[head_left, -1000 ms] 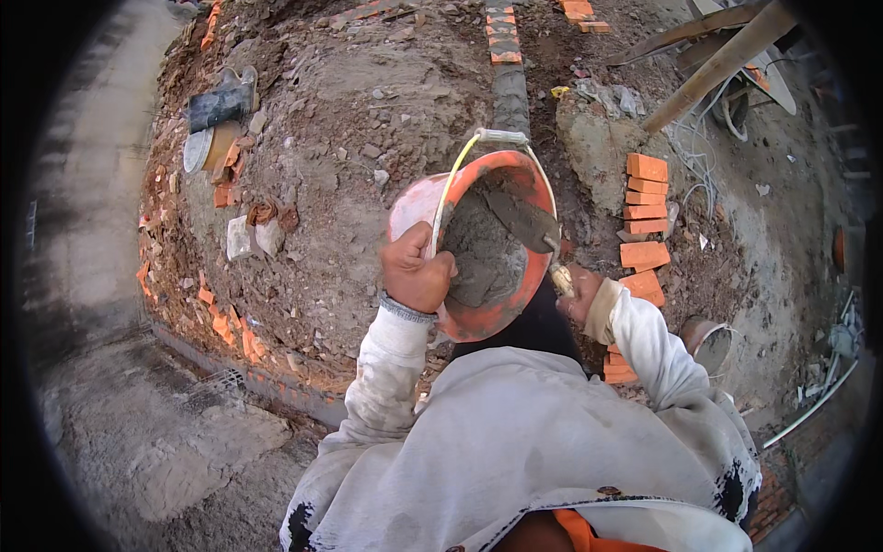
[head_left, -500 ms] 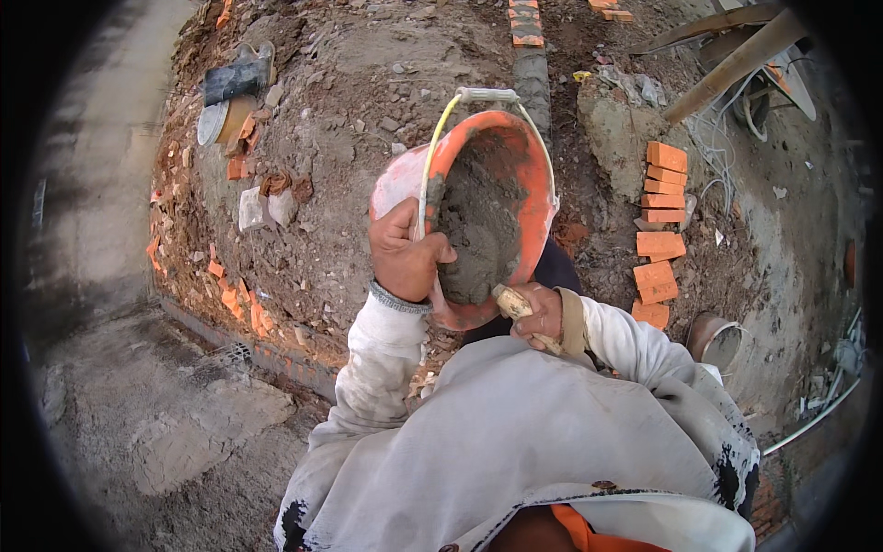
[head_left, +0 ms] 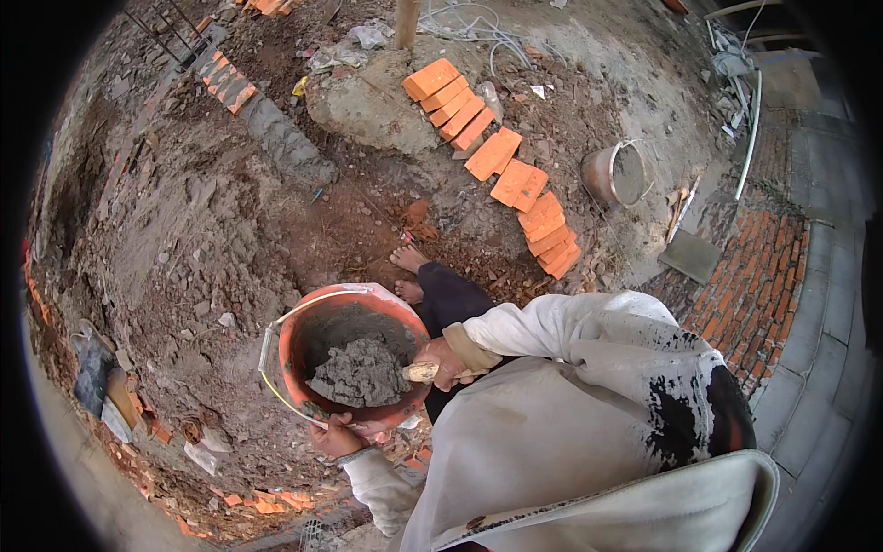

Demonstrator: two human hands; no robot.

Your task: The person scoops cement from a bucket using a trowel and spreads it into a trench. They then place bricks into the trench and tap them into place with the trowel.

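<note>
Both hands [head_left: 338, 436] at an orange bucket [head_left: 292, 345] of grey mortar [head_left: 363, 373], bricks [head_left: 494, 155] nearby

I'm getting soft, diffuse daylight, approx. even; shadow deepens inside the round orange plastic bucket [head_left: 291, 354]. Centre's fairly sharp w/ softness toward edges; fisheye bows the grey rectangular paving slabs [head_left: 817, 342], corners go black.

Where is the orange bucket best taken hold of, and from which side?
I would probably grip the orange bucket by the middle of its handle, coming from the person's left. The handle arches out beyond the left edge, its middle free: the left hand holds the near side, and the right hand holds a wooden grip at the right.
</note>
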